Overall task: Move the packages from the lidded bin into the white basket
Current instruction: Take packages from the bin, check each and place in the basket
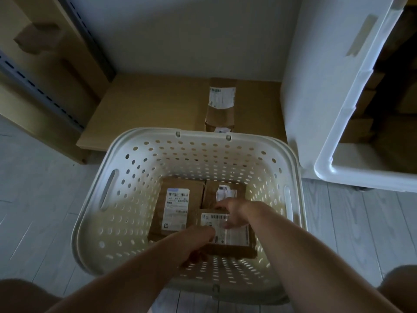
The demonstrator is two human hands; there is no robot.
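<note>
Packages lie in the bottom of the white basket [94, 213], which stands on the pale plank floor [33, 199]. Both arms reach down into it. The left hand [198, 241] grips the near left corner of a brown package [234, 236] with a white label, its fingers curled over the edge. The right hand [234, 213] holds the far edge of the same package, fingers bent down onto the cardboard and thumb resting on the label. This package sits at the near right of the basket floor. Just beside it to the left lies a taller brown package [178, 206] with a long white label, flat on the bottom. Behind the held one, at the far right, a third package [223, 190] lies partly hidden by the right hand.

Beyond the basket's far rim another brown parcel [221, 105] rests on a flat sheet of cardboard [146, 105] on the floor. To the right stands the white bin [327, 86], open at the top, with brown packages [365, 109] dimly visible inside.
</note>
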